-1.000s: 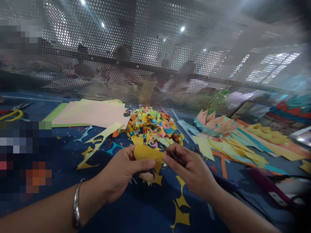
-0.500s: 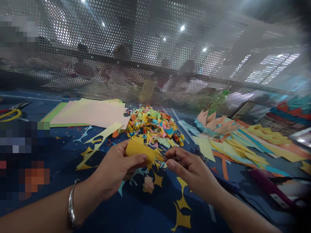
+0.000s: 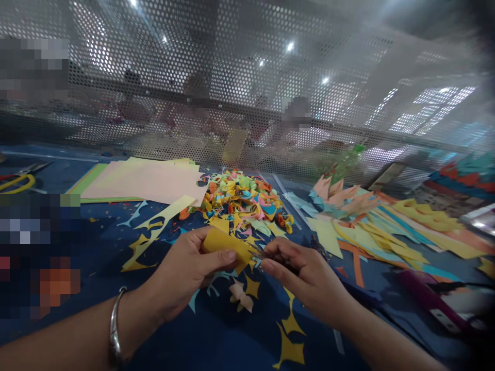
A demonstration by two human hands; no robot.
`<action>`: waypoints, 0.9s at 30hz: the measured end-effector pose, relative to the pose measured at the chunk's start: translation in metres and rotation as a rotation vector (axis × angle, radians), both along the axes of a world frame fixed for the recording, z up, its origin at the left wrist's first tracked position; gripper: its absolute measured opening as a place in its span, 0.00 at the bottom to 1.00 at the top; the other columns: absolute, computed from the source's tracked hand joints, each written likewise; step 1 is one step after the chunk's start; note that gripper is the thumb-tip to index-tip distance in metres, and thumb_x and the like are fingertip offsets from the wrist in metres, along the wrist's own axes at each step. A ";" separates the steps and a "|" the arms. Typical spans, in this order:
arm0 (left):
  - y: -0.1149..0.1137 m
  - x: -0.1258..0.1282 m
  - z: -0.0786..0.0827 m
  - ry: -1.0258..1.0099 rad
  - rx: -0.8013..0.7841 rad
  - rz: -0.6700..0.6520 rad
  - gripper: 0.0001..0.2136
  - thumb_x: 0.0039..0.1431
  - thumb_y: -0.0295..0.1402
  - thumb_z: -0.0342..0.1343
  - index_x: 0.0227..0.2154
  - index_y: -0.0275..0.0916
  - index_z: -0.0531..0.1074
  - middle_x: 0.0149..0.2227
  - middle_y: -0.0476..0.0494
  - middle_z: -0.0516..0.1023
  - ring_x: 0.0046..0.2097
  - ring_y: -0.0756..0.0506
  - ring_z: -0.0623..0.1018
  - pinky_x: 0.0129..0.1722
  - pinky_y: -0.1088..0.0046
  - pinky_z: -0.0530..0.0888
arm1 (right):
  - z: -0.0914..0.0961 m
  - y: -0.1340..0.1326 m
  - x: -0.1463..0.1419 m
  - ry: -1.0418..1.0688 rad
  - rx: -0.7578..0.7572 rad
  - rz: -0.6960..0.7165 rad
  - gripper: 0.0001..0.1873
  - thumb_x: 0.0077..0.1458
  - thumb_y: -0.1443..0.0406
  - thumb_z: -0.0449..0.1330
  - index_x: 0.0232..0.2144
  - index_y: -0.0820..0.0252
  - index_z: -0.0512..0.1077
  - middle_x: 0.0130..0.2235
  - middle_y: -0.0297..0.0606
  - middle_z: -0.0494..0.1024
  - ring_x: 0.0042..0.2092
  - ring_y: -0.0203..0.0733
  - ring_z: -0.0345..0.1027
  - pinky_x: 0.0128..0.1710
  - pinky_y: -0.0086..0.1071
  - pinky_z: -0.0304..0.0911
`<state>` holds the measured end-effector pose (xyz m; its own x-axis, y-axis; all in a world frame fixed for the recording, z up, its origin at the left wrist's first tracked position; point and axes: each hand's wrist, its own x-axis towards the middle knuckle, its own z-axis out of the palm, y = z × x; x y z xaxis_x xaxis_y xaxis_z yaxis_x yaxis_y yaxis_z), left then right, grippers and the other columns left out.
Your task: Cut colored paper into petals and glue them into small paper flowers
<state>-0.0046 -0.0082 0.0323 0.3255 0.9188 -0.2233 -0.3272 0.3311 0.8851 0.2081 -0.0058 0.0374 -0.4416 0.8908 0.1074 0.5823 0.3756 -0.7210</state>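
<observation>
My left hand point(image 3: 199, 268), with a metal bangle point(image 3: 115, 322) at its wrist, pinches a curled piece of yellow paper point(image 3: 224, 246) between thumb and fingers. Closed around a small pair of scissors is my right hand point(image 3: 296, 265); only the metal blades point(image 3: 257, 250) show, meeting the paper's right edge. The handles are mostly hidden by the fingers. Below the hands lies a pale pink paper piece point(image 3: 242, 296) on the blue table point(image 3: 216, 340). Yellow offcuts point(image 3: 291, 345) with curved edges are scattered nearby, and a heap of colourful paper scraps point(image 3: 243, 198) rises just beyond.
Stacked paper sheets point(image 3: 143, 180) lie at the back left, near yellow-handled scissors point(image 3: 19, 183). To the right are paper strips point(image 3: 386, 237), folded pointed paper shapes point(image 3: 340, 193), a purple power strip point(image 3: 429, 299) and a green-capped bottle point(image 3: 350, 157). A perforated screen point(image 3: 240, 62) stands behind.
The scissor blades show more clearly now at the paper's edge. The yellow paper has shifted slightly right and down. The pink piece below has changed position, with a greenish bit showing beside it.
</observation>
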 end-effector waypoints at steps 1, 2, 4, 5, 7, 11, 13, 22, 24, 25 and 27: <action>0.000 0.000 0.001 -0.009 0.004 -0.003 0.12 0.45 0.30 0.67 0.34 0.37 0.74 0.32 0.44 0.79 0.33 0.49 0.77 0.31 0.78 0.71 | 0.000 0.000 0.000 -0.004 0.003 0.002 0.15 0.61 0.54 0.52 0.28 0.57 0.64 0.23 0.27 0.58 0.24 0.32 0.50 0.22 0.27 0.49; 0.000 0.001 0.001 -0.014 0.008 -0.005 0.11 0.45 0.30 0.67 0.34 0.36 0.75 0.32 0.44 0.80 0.33 0.50 0.77 0.31 0.78 0.71 | 0.000 0.000 0.000 -0.005 0.007 0.004 0.15 0.61 0.54 0.52 0.28 0.58 0.64 0.23 0.28 0.58 0.24 0.32 0.50 0.22 0.27 0.49; 0.000 0.001 0.001 -0.020 0.021 -0.012 0.11 0.45 0.30 0.67 0.33 0.35 0.75 0.33 0.44 0.80 0.31 0.51 0.77 0.30 0.80 0.70 | 0.001 -0.001 -0.001 -0.001 0.011 0.012 0.16 0.61 0.54 0.52 0.27 0.58 0.64 0.23 0.28 0.59 0.24 0.32 0.51 0.23 0.28 0.50; -0.001 0.001 0.001 -0.022 0.026 -0.015 0.11 0.45 0.30 0.67 0.33 0.35 0.75 0.33 0.44 0.80 0.31 0.51 0.76 0.29 0.80 0.69 | 0.001 0.000 -0.001 0.000 0.010 0.012 0.16 0.61 0.54 0.52 0.27 0.58 0.64 0.23 0.28 0.59 0.24 0.32 0.52 0.23 0.28 0.50; -0.001 0.001 0.001 -0.017 0.034 -0.013 0.11 0.45 0.30 0.67 0.33 0.35 0.75 0.32 0.45 0.79 0.29 0.52 0.75 0.26 0.81 0.68 | 0.001 0.000 -0.001 0.000 0.009 0.008 0.16 0.61 0.54 0.51 0.27 0.58 0.64 0.23 0.28 0.58 0.24 0.32 0.51 0.23 0.28 0.50; -0.001 0.001 0.001 0.013 0.033 -0.006 0.12 0.44 0.31 0.67 0.33 0.35 0.74 0.31 0.44 0.79 0.29 0.51 0.75 0.26 0.80 0.67 | 0.002 0.000 -0.002 -0.011 0.012 0.005 0.16 0.61 0.54 0.52 0.26 0.58 0.64 0.23 0.27 0.57 0.24 0.32 0.50 0.22 0.28 0.48; -0.001 0.001 0.001 0.025 0.040 -0.004 0.11 0.45 0.31 0.67 0.32 0.35 0.74 0.30 0.45 0.79 0.29 0.51 0.74 0.27 0.79 0.67 | 0.003 0.000 -0.003 -0.015 0.012 0.002 0.17 0.61 0.54 0.52 0.25 0.57 0.63 0.22 0.27 0.57 0.24 0.32 0.50 0.22 0.28 0.48; -0.003 0.000 0.001 0.050 0.038 0.008 0.08 0.47 0.33 0.66 0.29 0.38 0.76 0.28 0.48 0.77 0.29 0.53 0.73 0.28 0.80 0.67 | 0.001 -0.004 0.000 -0.029 0.008 -0.005 0.16 0.61 0.54 0.51 0.26 0.57 0.63 0.23 0.28 0.57 0.24 0.33 0.51 0.23 0.29 0.50; -0.003 0.001 0.001 0.053 0.034 0.008 0.08 0.46 0.33 0.67 0.29 0.38 0.76 0.29 0.47 0.78 0.29 0.52 0.74 0.29 0.79 0.68 | 0.000 -0.003 -0.001 -0.026 0.006 -0.002 0.16 0.61 0.54 0.51 0.26 0.57 0.63 0.23 0.28 0.58 0.25 0.33 0.51 0.23 0.29 0.50; -0.004 0.001 0.001 0.054 0.035 0.006 0.08 0.46 0.33 0.67 0.29 0.37 0.76 0.29 0.47 0.77 0.29 0.52 0.74 0.30 0.79 0.68 | 0.000 -0.003 -0.001 -0.026 0.007 -0.001 0.16 0.61 0.54 0.52 0.26 0.57 0.63 0.23 0.28 0.57 0.25 0.33 0.51 0.23 0.29 0.50; -0.004 0.002 0.001 0.056 0.046 0.000 0.08 0.47 0.33 0.66 0.29 0.37 0.76 0.29 0.47 0.77 0.30 0.51 0.74 0.32 0.77 0.70 | 0.000 -0.002 -0.002 -0.032 0.010 0.000 0.17 0.61 0.54 0.51 0.25 0.57 0.63 0.23 0.28 0.57 0.24 0.33 0.50 0.23 0.29 0.49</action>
<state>-0.0029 -0.0123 0.0334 0.3140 0.9283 -0.1990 -0.2764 0.2899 0.9163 0.2064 -0.0075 0.0374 -0.4451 0.8897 0.1021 0.6052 0.3829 -0.6980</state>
